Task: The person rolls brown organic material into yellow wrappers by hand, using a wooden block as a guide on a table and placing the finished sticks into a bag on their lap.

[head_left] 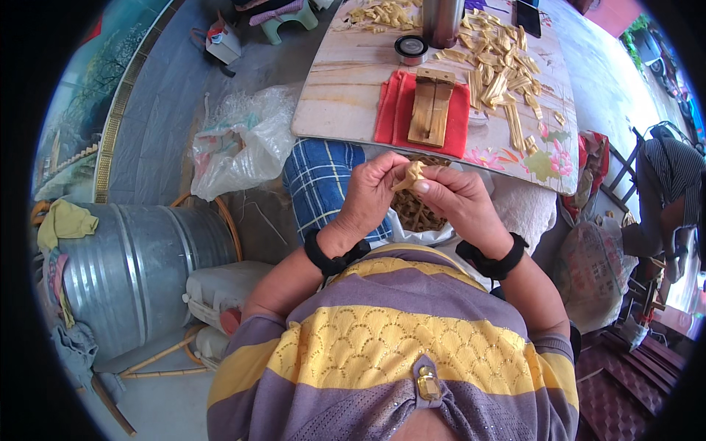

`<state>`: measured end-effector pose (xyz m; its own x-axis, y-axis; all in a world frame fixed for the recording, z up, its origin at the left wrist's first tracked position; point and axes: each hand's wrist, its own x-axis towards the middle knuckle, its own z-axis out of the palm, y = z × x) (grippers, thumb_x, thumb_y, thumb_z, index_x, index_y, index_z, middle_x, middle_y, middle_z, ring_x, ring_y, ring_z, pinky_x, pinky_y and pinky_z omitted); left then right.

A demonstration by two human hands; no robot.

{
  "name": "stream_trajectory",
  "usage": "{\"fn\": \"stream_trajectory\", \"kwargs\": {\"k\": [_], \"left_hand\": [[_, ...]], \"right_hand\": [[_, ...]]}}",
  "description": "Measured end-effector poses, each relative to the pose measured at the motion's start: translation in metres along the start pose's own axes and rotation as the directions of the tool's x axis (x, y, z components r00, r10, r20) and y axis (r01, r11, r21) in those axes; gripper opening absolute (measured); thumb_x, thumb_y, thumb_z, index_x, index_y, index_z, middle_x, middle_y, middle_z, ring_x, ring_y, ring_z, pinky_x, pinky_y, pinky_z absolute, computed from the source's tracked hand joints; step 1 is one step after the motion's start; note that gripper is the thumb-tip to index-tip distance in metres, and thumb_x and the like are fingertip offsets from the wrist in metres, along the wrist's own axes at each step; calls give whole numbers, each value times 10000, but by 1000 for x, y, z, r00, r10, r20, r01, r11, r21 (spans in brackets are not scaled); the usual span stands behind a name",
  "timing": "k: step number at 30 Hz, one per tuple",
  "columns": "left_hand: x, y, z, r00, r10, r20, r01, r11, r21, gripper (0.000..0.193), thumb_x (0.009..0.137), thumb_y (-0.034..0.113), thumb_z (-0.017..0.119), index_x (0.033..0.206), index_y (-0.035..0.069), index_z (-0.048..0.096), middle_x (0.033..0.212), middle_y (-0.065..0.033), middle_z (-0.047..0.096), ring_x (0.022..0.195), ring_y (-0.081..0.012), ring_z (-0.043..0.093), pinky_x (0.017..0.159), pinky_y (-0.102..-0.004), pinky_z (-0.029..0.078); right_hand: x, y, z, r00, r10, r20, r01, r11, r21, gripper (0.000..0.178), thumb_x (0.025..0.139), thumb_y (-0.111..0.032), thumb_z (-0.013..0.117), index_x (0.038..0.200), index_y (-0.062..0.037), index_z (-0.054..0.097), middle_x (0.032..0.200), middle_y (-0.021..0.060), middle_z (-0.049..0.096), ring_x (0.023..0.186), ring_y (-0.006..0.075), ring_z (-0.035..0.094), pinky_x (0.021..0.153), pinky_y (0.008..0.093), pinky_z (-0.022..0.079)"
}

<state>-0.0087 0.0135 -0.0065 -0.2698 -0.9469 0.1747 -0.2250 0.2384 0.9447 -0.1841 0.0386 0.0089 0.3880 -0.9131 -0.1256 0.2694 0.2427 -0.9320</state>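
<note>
Between the fingertips of both hands is a small pale-yellow folded strip piece (410, 175), held above my lap. My left hand (373, 187) pinches its left side, and my right hand (460, 197) grips it from the right with thumb and fingers. Just below sits a white bag (426, 237) filled with many small brownish pieces (415, 211), partly hidden by my hands. Beyond, on the table, a wooden block with a lengthwise groove (432, 110) rests on a folded red cloth (391, 110).
The marble-patterned table (338, 95) carries heaps of yellow strips (507, 66), a metal flask (441, 22), a round lid (411, 48) and a phone (528, 18). A clear plastic bag (246, 136) lies left, near a large metal drum (147, 268). Another person (669, 184) is at far right.
</note>
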Motion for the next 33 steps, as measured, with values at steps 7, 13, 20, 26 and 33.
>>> {"fn": "stream_trajectory", "kwargs": {"k": [7,13,20,26,33], "left_hand": [[4,5,-3,962,-137,237,139,990,11,292,997,229,446,845,8,561,683,10,536,612,-69,500,568,-226,419],[8,18,-17,937,-173,302,335,687,-645,296,979,234,488,725,83,505,634,20,487,532,-75,456,544,-234,400],[13,23,-32,977,168,133,-192,962,194,150,863,146,640,892,8,586,819,-80,600,692,-199,590,628,-281,477],[0,29,-12,914,189,358,-361,781,509,333,787,8,597,1113,16,533,948,-138,583,909,-323,604,741,-373,503],[13,-21,-26,708,555,437,-683,381,623,74,805,156,592,830,136,525,834,-15,536,767,-167,572,664,-304,465]], "right_hand": [[3,9,6,961,-210,-182,152,945,-288,215,972,-183,518,1076,-1,567,809,10,573,677,48,490,593,208,426],[-5,-6,-15,994,-68,-89,74,995,69,146,958,-187,549,912,-53,516,760,-55,477,642,22,398,553,181,320],[-8,-6,-20,995,-77,-70,63,982,-176,122,927,-144,597,886,-43,542,710,-68,475,629,17,397,542,186,332],[0,9,-3,1000,12,-17,-17,959,-285,132,919,-149,607,899,-27,560,702,-38,532,618,40,432,537,221,385],[-4,8,7,996,-60,65,85,850,-520,221,929,-195,564,895,23,558,684,158,525,597,248,505,589,361,436]]}}
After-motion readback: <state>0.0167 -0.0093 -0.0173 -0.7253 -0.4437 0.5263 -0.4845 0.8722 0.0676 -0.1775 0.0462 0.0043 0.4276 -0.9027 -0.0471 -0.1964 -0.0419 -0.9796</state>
